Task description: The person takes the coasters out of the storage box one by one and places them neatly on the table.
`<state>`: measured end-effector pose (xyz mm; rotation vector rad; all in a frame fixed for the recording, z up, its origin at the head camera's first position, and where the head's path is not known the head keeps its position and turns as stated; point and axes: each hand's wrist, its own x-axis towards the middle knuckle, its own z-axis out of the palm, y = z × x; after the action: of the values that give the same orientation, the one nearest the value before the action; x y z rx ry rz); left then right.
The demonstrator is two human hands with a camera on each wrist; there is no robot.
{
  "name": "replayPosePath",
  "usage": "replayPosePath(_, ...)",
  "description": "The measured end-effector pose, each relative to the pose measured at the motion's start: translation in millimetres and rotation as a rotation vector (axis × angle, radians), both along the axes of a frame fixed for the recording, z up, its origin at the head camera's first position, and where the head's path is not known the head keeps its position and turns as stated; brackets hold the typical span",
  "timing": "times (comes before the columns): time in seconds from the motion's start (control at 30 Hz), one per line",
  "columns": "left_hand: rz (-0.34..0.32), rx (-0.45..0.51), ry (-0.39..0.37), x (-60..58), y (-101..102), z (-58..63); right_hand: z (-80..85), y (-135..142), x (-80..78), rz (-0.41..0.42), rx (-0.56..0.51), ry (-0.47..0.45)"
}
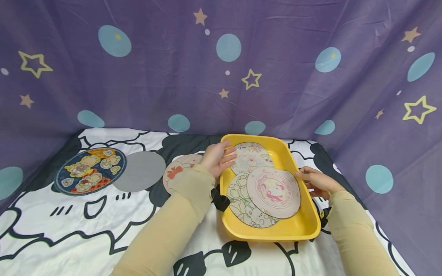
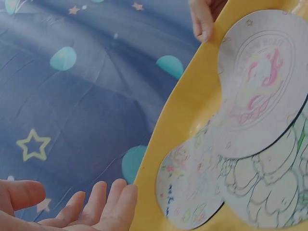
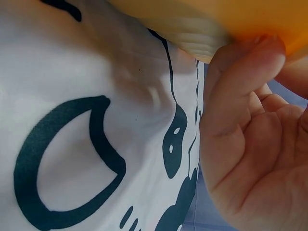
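A yellow plastic tray (image 1: 269, 235) holds several thin round mats. A pale mat with a pink unicorn print (image 1: 274, 191) overlaps a mat with green line drawings (image 1: 241, 201) and a pale floral mat (image 1: 253, 155). My right hand (image 1: 319, 182) pinches the tray's right rim, fingers under the edge in the right wrist view and thumb mostly hidden there. At the opposite rim is my left hand (image 1: 219, 157), palm turned up and fingers extended, holding nothing. Its fingertips overlap the tray's edge in the left wrist view.
Left of the tray, on the cloud-patterned cloth (image 1: 138, 226), lie a pinkish mat with a red bow (image 1: 174, 172), a plain grey mat (image 1: 141, 172) and a dark blue mat with bears (image 1: 91, 172). A purple starry curtain (image 1: 283, 96) hangs behind.
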<state>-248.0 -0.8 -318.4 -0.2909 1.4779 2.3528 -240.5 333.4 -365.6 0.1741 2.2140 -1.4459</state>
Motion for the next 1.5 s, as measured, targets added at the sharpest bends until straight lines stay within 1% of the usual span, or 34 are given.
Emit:
replayPosePath(0.13, -0.032, -0.012, -0.019, -1.2, 12.6, -3.7, -1.0, 0.1, -0.6, 0.0, -0.002, -0.002)
replayPosePath(0.27, -0.057, -0.03, -0.018, -1.4, 23.4, -9.9, -1.4, 0.2, -1.6, 0.003, 0.003, -0.002)
replayPosePath(0.37, -0.057, -0.031, -0.012, -0.9, 29.0, -15.1, -1.6, 0.3, -2.0, 0.001, 0.007, 0.0)
replayPosePath(0.43, -0.056, -0.025, -0.023, 0.0, 32.1, -18.3, -1.7, 0.4, -1.9, -0.002, 0.008, 0.0)
replayPosePath(0.6, -0.086, -0.024, -0.049, 2.8, 40.3, -26.3, -2.3, 1.1, -1.9, -0.009, 0.004, -0.007)
replayPosePath(0.77, -0.102, -0.052, -0.042, 5.2, 48.1, -33.0, -2.7, 1.6, -2.1, -0.014, -0.001, -0.002)
replayPosePath(1.0, -0.092, -0.102, -0.074, 4.8, 54.0, -37.1, -2.9, 1.0, -1.8, -0.016, -0.012, -0.004)
replayPosePath(1.13, -0.089, -0.117, -0.078, 3.0, 53.6, -39.4, -2.6, -1.1, -1.8, -0.019, -0.007, -0.002)
replayPosePath(1.33, -0.07, -0.139, -0.103, 1.7, 52.5, -44.3, -2.1, -2.4, -0.9, -0.015, 0.007, -0.004)
replayPosePath(1.5, -0.069, -0.185, -0.107, 2.8, 52.9, -45.8, -0.5, -1.1, -0.5, -0.005, 0.017, 0.008)
